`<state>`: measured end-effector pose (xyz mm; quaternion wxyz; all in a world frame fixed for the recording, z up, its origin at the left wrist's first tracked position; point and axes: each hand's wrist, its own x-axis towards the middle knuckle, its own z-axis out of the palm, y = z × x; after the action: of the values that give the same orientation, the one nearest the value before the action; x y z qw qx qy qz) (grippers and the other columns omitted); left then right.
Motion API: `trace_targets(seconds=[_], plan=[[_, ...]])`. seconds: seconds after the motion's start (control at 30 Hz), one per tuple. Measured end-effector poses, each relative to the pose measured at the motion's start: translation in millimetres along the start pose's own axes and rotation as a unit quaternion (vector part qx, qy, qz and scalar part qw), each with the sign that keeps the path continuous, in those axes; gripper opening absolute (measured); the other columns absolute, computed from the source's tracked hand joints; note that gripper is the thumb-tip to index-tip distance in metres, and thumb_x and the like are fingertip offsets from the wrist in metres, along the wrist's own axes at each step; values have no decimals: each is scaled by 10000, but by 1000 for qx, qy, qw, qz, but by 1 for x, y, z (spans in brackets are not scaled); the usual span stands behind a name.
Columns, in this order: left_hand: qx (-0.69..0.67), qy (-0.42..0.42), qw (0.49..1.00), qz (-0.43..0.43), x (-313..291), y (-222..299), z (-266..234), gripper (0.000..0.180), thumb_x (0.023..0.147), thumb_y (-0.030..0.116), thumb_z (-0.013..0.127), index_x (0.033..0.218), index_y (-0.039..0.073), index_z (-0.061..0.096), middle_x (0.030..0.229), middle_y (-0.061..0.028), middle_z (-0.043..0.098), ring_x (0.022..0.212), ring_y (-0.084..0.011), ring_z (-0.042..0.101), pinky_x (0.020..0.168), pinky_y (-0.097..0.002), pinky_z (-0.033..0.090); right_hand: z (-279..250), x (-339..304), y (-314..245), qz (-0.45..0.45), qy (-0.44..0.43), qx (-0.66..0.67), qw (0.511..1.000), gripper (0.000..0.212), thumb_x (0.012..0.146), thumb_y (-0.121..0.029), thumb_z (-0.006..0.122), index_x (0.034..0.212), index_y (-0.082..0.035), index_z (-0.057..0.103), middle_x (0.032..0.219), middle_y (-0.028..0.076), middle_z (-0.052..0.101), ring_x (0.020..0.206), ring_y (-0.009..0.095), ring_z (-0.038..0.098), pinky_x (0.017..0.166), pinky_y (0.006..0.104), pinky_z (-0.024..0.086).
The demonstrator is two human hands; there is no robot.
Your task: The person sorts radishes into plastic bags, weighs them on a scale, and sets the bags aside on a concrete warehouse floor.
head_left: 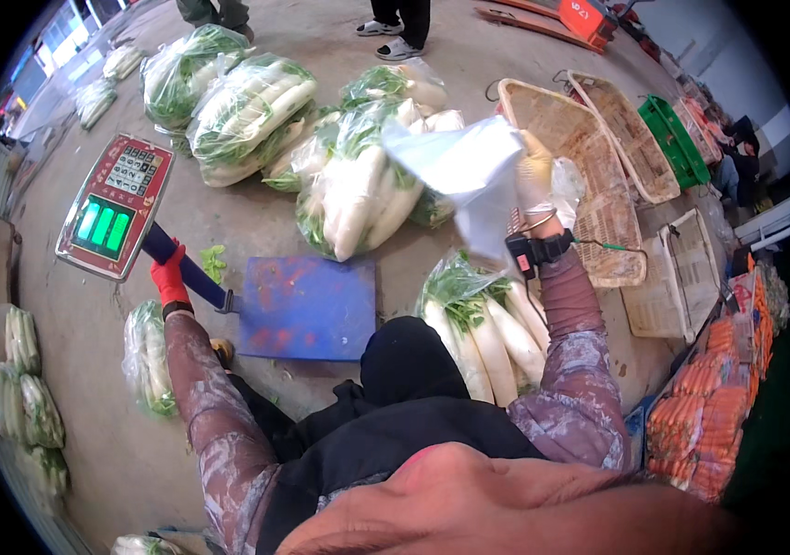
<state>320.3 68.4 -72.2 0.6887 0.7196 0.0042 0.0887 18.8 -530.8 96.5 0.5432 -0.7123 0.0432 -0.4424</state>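
The grey concrete floor (117,462) carries a blue-platformed scale (307,314), with plump bags of white radishes (251,116) beyond it, more radishes (501,347) to its right, a leafy sprig (214,265) near its left edge, and pale plastic crates (630,139) farther right

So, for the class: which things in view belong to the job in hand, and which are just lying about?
Belong, it seems:
blue scale post, gripped by the left hand
thin pale sheet, held in the right hand
scale display
blue platform
bagged white radishes

Apparently just lying about:
orange pallet truck
green crate
loose green leaf
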Motion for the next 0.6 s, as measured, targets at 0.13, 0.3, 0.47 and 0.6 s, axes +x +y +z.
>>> trace_targets(seconds=[0.13, 0.3, 0.47, 0.6], plan=[[-27, -10, 999, -30, -18, 1, -26, 434, 652, -64, 686, 1076, 3, 628, 1003, -86, 655, 907, -180, 622, 828, -308, 481, 38, -31, -19, 135, -58, 124, 981, 203, 885, -158, 544, 980, -8, 641, 905, 24, 646, 816, 79, 578, 708, 222, 468], [-34, 2, 999, -12, -49, -12, -77, 486, 622, -88, 682, 1096, -7, 609, 1044, -99, 638, 951, -203, 603, 868, -325, 465, 59, -50, -38, 187, -59, 152, 969, 198, 902, -177, 550, 966, -20, 653, 901, 13, 647, 788, 70, 594, 662, 221, 495], [12, 88, 995, 35, -73, -13, -123, 500, 685, 25, 733, 1145, -47, 551, 1043, -105, 621, 899, -192, 582, 823, -301, 469, 96, -53, -32, 126, -97, 54, 986, 210, 896, -158, 554, 992, -3, 658, 872, 16, 655, 783, 72, 588, 654, 223, 481], [56, 108, 992, 26, -173, -48, -54, 292, 834, 187, 599, 1058, 8, 549, 932, -87, 573, 813, -188, 553, 712, -299, 463, 132, -71, -56, 39, -133, -26, 990, 255, 896, -95, 462, 1031, 26, 641, 904, 29, 641, 804, 90, 568, 692, 222, 451]])
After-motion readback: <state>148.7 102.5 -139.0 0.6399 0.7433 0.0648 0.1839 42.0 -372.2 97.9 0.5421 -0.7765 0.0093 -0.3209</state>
